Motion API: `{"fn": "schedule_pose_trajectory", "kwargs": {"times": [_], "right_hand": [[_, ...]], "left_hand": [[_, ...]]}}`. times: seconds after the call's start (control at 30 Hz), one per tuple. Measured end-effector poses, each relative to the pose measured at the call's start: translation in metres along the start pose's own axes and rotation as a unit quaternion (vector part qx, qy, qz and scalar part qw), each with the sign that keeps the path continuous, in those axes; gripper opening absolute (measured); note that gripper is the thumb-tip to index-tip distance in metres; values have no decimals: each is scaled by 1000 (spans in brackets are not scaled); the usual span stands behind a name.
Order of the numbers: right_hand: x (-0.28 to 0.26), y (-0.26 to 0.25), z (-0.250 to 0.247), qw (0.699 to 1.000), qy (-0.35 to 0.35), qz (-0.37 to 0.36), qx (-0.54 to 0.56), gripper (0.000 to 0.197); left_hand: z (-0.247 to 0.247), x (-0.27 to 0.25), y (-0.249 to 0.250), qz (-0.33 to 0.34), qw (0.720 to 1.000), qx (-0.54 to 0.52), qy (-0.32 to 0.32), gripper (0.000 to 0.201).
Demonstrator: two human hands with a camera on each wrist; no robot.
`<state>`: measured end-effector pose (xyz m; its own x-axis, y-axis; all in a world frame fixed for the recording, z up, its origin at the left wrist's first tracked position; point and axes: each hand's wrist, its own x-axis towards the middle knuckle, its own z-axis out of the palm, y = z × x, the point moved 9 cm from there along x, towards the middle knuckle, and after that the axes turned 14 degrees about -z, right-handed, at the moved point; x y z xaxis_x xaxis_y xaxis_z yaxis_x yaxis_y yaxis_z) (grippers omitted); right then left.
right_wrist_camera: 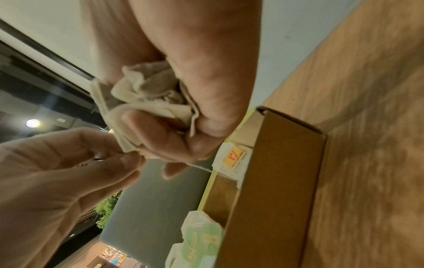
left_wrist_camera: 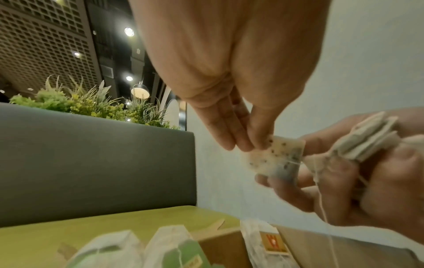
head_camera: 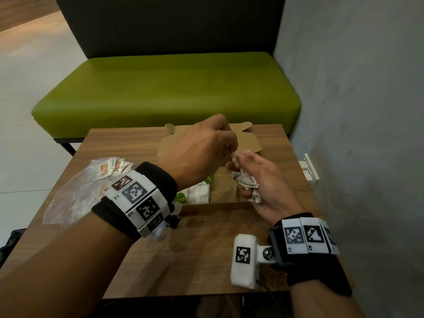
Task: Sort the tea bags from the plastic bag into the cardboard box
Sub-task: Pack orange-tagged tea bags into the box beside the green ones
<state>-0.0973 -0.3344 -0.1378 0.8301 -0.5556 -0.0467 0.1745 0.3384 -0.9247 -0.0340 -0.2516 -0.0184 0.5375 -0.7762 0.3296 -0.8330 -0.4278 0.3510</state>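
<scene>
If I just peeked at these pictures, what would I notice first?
Probably the two hands meeting over the open cardboard box in the middle of the wooden table. The right hand holds a bunch of white tea bags, and the left hand pinches one speckled tea bag from it. Behind the table, the bright green bench stands out too.
</scene>
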Motion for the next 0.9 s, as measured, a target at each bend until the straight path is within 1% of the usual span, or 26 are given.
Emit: {"fn": "schedule_pose_trajectory", "kwargs": {"times": [0.03, 0.07, 0.1, 0.13, 0.17, 0.23, 0.27, 0.3, 0.43, 0.53, 0.57, 0.63, 0.77, 0.83, 0.9], "right_hand": [[-1, -2, 0, 1000, 4, -4, 11, 21], [-1, -4, -2, 1000, 11, -12, 20, 17], [-2, -8, -4, 999, 19, -25, 23, 16], [-2, -11, -7, 999, 28, -40, 18, 16], [-2, -14, -11, 998, 38, -57, 8, 16], [-1, -19, -20, 995, 56, -87, -17, 18], [-1, -21, -22, 993, 60, -98, -33, 19], [-1, -23, -24, 991, 62, -107, -48, 20], [-6, -24, -22, 986, 45, -129, -95, 17], [-6, -17, -28, 985, 60, -129, -100, 8], [-7, -15, -30, 986, 66, -125, -90, 5], [-7, -12, -33, 989, 65, -116, -62, 6], [-8, -11, -28, 994, 45, -94, 19, 5], [-8, -10, -25, 994, 47, -78, 53, 6], [-8, -7, -26, 994, 63, -63, 64, 12]], "left_hand": [[0, -2, 0, 0, 1000, -16, 11, 8], [1, -4, -3, -17, 999, -39, 20, 11], [2, -5, -10, -51, 996, -72, 31, 15], [2, -6, -18, -99, 988, -113, 38, 19], [3, -6, -26, -150, 975, -159, 37, 22], [14, -7, -35, -229, 940, -252, -2, 23], [19, -7, -35, -252, 924, -287, -26, 23], [22, -7, -33, -262, 915, -304, -40, 21], [22, -3, -28, -248, 931, -268, -25, 11], [27, 4, -41, -275, 925, -261, -28, 10], [31, 6, -45, -283, 928, -240, -40, 10], [44, 10, -48, -287, 936, -188, -82, 10], [78, 18, -43, -264, 945, -101, -167, 8], [89, 22, -38, -256, 945, -82, -185, 8], [97, 26, -36, -254, 946, -62, -190, 9]]}}
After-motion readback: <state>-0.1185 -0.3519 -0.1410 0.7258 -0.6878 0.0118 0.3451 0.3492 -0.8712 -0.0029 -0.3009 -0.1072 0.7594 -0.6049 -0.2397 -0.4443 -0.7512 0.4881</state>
